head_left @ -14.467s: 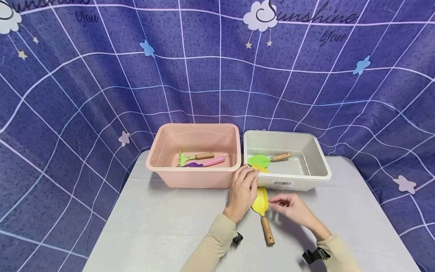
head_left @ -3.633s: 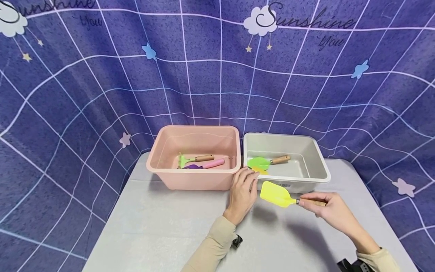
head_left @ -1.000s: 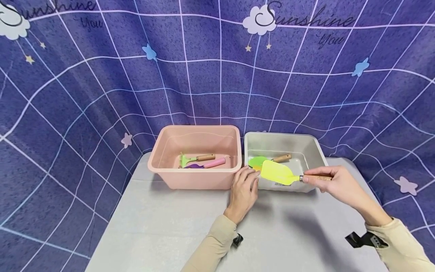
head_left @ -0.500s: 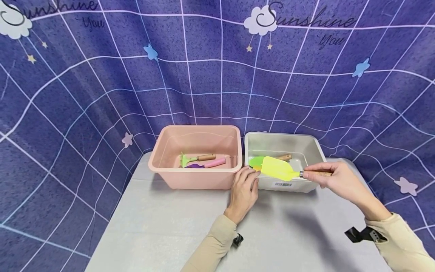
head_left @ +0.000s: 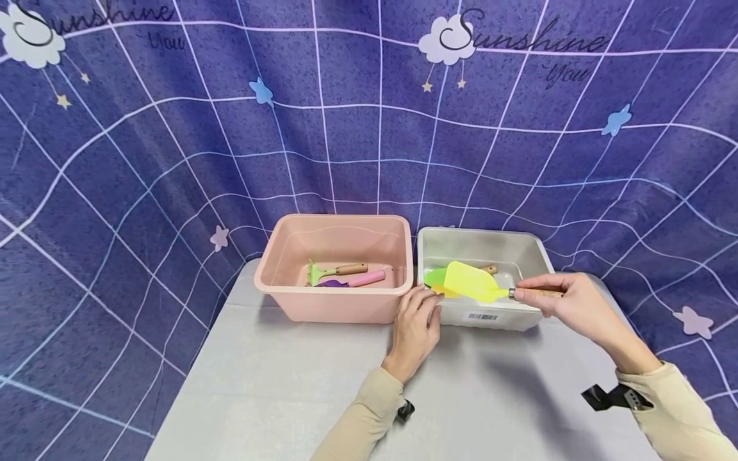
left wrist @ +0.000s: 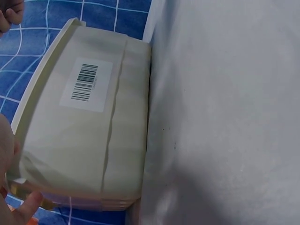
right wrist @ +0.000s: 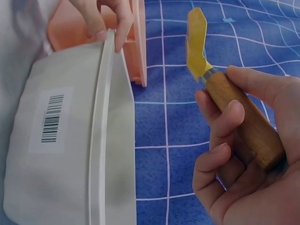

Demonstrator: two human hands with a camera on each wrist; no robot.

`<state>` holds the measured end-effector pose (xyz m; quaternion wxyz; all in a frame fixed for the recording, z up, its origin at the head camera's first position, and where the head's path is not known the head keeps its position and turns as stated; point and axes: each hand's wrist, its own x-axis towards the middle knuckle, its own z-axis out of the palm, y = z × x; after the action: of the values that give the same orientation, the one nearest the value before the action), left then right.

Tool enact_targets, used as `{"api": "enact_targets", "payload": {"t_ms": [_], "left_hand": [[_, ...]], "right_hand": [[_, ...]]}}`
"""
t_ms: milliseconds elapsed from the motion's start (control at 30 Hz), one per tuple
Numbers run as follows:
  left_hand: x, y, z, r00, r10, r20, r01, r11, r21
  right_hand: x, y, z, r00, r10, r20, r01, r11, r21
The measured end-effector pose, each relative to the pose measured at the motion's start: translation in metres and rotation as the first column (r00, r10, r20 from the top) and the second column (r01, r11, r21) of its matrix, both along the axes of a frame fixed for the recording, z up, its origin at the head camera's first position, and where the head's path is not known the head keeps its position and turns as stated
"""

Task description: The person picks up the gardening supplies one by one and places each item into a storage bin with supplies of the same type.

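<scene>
My right hand (head_left: 567,301) grips the wooden handle of a yellow garden trowel (head_left: 473,280). The trowel is held up over the front of the grey bin (head_left: 516,319), its blade pointing left. In the right wrist view, fingers and thumb wrap the handle (right wrist: 243,117). At the bin's front left corner, my left hand (head_left: 412,330) pinches the rim, one finger inside and the thumb outside. Inside the bin lies a green trowel (head_left: 435,277), partly behind the yellow blade, with an orange-yellow piece (head_left: 444,292) beside it.
A pink bin (head_left: 340,308) stands just left of the grey one. It holds a small green rake (head_left: 314,274) with a wooden handle and a purple tool with a pink handle (head_left: 368,278). Behind the table (head_left: 277,384) hangs a blue patterned curtain (head_left: 357,128).
Earliest, the yellow trowel lay on the table; my right hand then held it low before the grey bin. It has since risen over the bin's front. My left hand stays at the rim.
</scene>
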<state>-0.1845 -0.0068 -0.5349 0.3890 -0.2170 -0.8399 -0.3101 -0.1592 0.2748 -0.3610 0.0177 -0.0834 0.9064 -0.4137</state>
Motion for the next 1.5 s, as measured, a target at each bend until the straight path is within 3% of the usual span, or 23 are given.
{"api": "enact_targets", "payload": {"t_ms": [600,867,1300,1500], "left_hand": [[-0.001,0.002,-0.002,1.000,-0.001,0.005,0.001,1.000,0.010],[-0.001,0.003,-0.003,1.000,0.006,0.007,-0.006,1.000,0.009],[0.001,0.001,0.000,0.999,0.011,0.034,-0.011,1.000,0.002],[0.001,0.002,-0.001,1.000,0.008,0.019,-0.008,1.000,0.002]], "right_hand": [[-0.009,0.003,0.005,0.999,-0.022,-0.029,0.022,1.000,0.008],[-0.012,0.000,0.007,0.999,-0.031,0.019,0.031,0.999,0.042],[-0.026,0.002,0.007,1.000,-0.007,-0.023,0.007,1.000,0.011],[-0.028,0.000,0.009,1.000,0.003,0.002,-0.004,1.000,0.015]]}}
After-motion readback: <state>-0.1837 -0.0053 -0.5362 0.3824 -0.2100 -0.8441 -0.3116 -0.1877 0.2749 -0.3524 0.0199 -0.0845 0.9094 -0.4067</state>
